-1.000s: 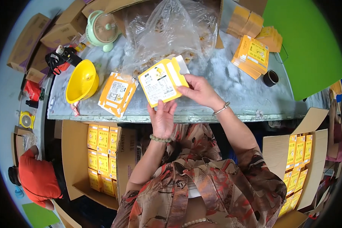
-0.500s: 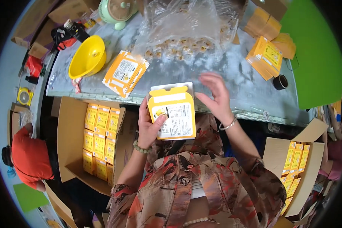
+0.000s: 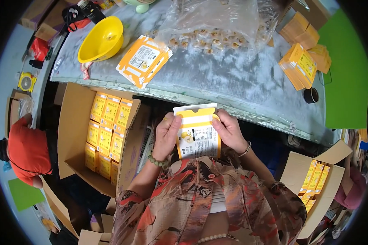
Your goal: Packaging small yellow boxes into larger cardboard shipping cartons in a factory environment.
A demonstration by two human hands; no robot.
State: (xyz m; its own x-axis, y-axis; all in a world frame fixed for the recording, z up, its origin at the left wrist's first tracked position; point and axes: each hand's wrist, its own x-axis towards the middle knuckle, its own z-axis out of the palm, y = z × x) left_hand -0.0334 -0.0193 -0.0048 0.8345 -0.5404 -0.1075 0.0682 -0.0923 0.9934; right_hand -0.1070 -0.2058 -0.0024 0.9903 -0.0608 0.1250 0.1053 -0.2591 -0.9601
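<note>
Below grey table (image 3: 233, 81), both hands (image 3: 198, 132) gripping yellow box (image 3: 197, 136), cartons around

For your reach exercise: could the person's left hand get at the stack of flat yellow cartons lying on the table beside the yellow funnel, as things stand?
Probably yes. The left hand grips the yellow carton together with the right hand, so it must let go first. The bare table between it and the flat stack looks open.
</note>
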